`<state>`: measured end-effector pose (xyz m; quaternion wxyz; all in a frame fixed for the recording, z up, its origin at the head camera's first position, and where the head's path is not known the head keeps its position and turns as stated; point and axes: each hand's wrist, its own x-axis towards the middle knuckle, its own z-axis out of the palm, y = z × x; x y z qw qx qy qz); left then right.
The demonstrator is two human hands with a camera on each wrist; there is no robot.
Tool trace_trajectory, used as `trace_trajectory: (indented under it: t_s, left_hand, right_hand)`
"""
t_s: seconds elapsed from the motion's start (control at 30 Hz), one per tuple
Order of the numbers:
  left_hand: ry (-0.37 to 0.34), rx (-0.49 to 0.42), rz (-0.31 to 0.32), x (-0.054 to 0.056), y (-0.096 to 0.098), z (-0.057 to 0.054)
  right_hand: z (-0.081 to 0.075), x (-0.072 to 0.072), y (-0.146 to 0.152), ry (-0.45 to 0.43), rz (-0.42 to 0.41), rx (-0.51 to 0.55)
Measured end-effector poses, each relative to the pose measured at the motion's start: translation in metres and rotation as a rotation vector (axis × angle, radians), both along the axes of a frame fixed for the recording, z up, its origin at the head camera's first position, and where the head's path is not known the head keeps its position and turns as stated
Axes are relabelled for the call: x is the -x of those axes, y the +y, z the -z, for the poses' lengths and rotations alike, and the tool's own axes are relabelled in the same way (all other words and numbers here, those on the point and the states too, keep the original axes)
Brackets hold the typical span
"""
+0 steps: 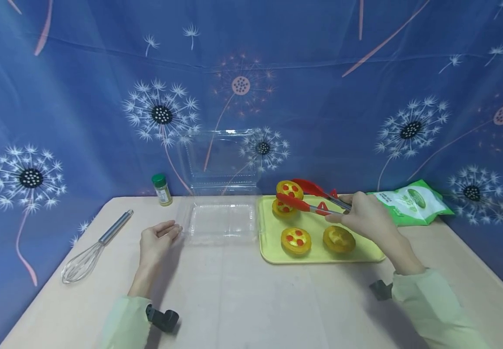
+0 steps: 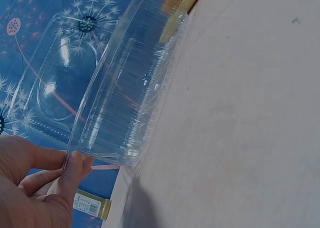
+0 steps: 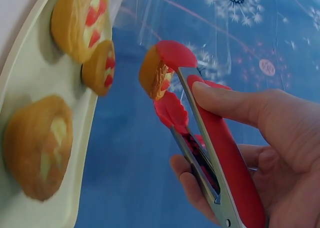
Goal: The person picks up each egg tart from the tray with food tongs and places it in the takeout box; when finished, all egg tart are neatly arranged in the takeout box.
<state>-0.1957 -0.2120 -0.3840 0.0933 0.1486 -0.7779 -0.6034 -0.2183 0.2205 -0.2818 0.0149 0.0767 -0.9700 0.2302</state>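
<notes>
1. Above yellow tray (image 1: 273, 245): right hand (image 1: 371, 218) grips red tongs (image 1: 308, 187), tart (image 1: 290, 187) clamped, partly hiding second tart (image 1: 281, 209).
2. Left hand (image 1: 156, 245) pinches clear box (image 1: 221, 220) rim; lid (image 1: 218, 157) upright.
3. Left: whisk (image 1: 99, 245), jar (image 1: 163, 191). Right: bag (image 1: 415, 203).

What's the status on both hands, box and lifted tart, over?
Left hand pinching box by rim. Right hand gripping tongs. Tart clear of tray. Box open, nothing seen blocking it.

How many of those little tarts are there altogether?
4: a held tart in the red tongs; on the yellow tray, a back tart, a front-left tart and a front-right tart. None appears hidden.
</notes>
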Motion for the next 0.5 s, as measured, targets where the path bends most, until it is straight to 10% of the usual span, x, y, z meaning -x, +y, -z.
trace_trajectory:
  t_s: [0.5]
  left_hand:
    - [0.001, -0.053, -0.026, -0.001, 0.003, -0.001]
  right_hand:
    - [0.008, 0.007, -0.053, -0.021, -0.081, 0.031]
